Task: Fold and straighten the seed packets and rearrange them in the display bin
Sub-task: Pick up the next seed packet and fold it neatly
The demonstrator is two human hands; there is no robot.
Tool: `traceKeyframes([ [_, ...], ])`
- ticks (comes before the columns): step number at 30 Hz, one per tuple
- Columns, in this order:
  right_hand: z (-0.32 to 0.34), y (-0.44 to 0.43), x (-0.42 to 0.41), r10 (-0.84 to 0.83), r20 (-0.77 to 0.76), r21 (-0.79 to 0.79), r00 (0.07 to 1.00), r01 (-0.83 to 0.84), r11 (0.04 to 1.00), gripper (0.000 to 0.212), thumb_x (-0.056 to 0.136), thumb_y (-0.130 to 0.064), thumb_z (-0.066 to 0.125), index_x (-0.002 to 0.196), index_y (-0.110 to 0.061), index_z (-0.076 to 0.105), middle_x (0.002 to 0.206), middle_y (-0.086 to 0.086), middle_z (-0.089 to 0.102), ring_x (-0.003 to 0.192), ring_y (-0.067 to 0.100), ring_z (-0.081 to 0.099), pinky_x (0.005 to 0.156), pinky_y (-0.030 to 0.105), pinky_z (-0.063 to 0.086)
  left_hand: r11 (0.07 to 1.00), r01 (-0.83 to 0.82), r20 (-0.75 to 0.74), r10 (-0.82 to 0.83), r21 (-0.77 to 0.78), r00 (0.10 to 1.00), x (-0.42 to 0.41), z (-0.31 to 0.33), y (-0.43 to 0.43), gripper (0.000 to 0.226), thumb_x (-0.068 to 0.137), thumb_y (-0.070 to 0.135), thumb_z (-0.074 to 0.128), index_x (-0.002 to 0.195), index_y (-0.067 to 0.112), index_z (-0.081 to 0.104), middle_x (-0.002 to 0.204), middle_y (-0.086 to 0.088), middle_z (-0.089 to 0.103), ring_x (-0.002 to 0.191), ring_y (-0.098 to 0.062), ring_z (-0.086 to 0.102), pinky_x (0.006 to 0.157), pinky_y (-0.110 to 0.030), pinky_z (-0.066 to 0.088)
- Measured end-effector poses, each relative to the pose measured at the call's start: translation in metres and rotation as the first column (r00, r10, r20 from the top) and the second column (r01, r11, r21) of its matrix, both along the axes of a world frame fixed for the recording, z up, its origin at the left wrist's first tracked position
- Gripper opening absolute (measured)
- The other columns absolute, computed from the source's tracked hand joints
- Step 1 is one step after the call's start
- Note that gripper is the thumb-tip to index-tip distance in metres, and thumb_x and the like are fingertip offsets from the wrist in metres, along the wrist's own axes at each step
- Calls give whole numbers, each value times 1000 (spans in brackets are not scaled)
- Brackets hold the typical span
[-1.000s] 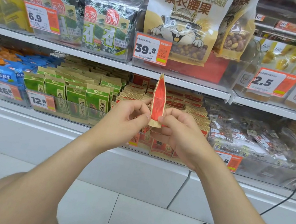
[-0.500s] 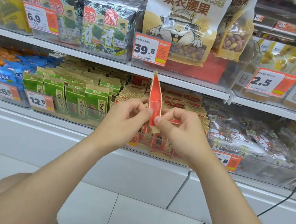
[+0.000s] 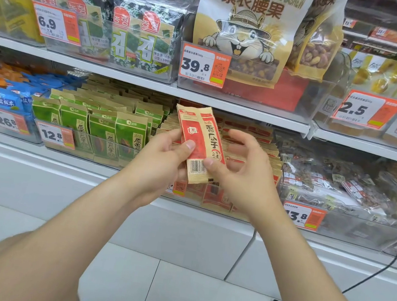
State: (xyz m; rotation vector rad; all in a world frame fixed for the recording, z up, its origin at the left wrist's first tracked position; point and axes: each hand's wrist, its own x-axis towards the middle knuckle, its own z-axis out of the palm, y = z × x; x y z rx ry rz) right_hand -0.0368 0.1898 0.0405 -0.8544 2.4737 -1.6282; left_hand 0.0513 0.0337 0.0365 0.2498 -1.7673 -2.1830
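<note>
A red and kraft seed packet (image 3: pixel 200 137) is held upright in front of the middle shelf, its face with the barcode turned toward me. My left hand (image 3: pixel 162 160) grips its left side, thumb on the front and fingers behind. My right hand (image 3: pixel 245 173) has its thumb against the packet's lower right edge, with the fingers spread loosely behind it. Behind both hands is the clear display bin (image 3: pixel 213 201) with several rows of matching red packets (image 3: pixel 252 143).
A bin of green seed packets (image 3: pixel 102 131) stands to the left and blue snack bags (image 3: pixel 1 100) further left. At the right is a bin of clear nut bags (image 3: pixel 341 187). The upper shelf edge (image 3: pixel 224 105) hangs above. A black cable (image 3: pixel 379 275) trails at lower right.
The packet has turned from edge-on and folded narrow to flat, with its face toward me. My right hand's fingers have opened and spread behind it.
</note>
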Motion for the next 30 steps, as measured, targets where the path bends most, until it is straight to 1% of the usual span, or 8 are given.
traceKeyframes([
  [2, 3, 2, 3, 87, 323, -125, 942, -48, 991, 73, 96, -19, 82, 157, -22, 43, 119, 2, 78, 94, 21, 81, 76, 42, 67, 998, 49, -12, -48, 30, 999, 2, 1, -1, 33, 116, 8, 40, 141, 10, 61, 126, -15, 77, 116, -30, 75, 92, -43, 65],
  [3, 5, 3, 4, 116, 382, -141, 917, -66, 988, 69, 97, -15, 80, 156, -17, 45, 111, 2, 81, 90, 23, 82, 73, 43, 68, 997, 62, -5, -62, 40, 998, 2, 2, -2, 34, 116, 8, 39, 141, 11, 62, 126, -14, 77, 117, -30, 75, 92, -43, 65],
  [10, 6, 6, 2, 142, 372, 17, 917, -160, 987, 30, 94, -10, 82, 122, -15, 72, 97, 6, 83, 91, 24, 82, 85, 54, 67, 999, -8, 93, 5, 36, 996, 3, 0, -2, 37, 116, 27, 44, 122, 7, 73, 111, -15, 81, 105, -29, 79, 78, -35, 67],
  [15, 16, 11, 8, 247, 403, -15, 881, -263, 965, 24, 101, -23, 75, 124, -16, 73, 99, 5, 84, 80, 13, 81, 62, 25, 62, 998, -57, 125, 55, 13, 991, 1, -5, -6, 34, 115, 29, 46, 120, 12, 76, 110, -11, 82, 101, -26, 80, 81, -39, 66],
  [18, 15, 9, 5, 214, 400, -101, 891, -189, 977, 21, 108, -27, 66, 127, -21, 70, 101, 3, 84, 89, 19, 82, 76, 36, 65, 999, -35, 176, 41, -36, 984, 1, -4, -6, 31, 114, 25, 51, 120, 11, 78, 108, -9, 82, 99, -25, 80, 85, -41, 65],
  [22, 11, 6, 3, 146, 329, -19, 933, -148, 989, 21, 102, -12, 69, 119, -23, 71, 99, -2, 84, 89, 16, 82, 84, 43, 66, 980, -108, 120, 130, -169, 984, 1, -3, -6, 27, 106, 9, 64, 131, 19, 70, 107, -2, 83, 101, -19, 80, 86, -38, 63],
  [24, 11, 7, 4, 170, 338, -8, 926, -178, 984, 26, 100, -9, 70, 121, -24, 71, 99, -3, 84, 90, 16, 82, 84, 42, 67, 950, -152, 82, 180, -272, 980, 1, -2, -6, 27, 107, 15, 65, 131, 26, 69, 105, 3, 82, 97, -13, 79, 81, -34, 61],
  [30, 8, 6, 3, 188, 309, -34, 932, -187, 982, 18, 109, -23, 64, 117, -13, 77, 101, 2, 84, 94, 19, 82, 90, 46, 66, 915, -219, 55, 252, -339, 966, 2, -4, -5, 19, 108, 17, 63, 124, 28, 63, 103, 4, 80, 86, -12, 78, 76, -39, 61],
])
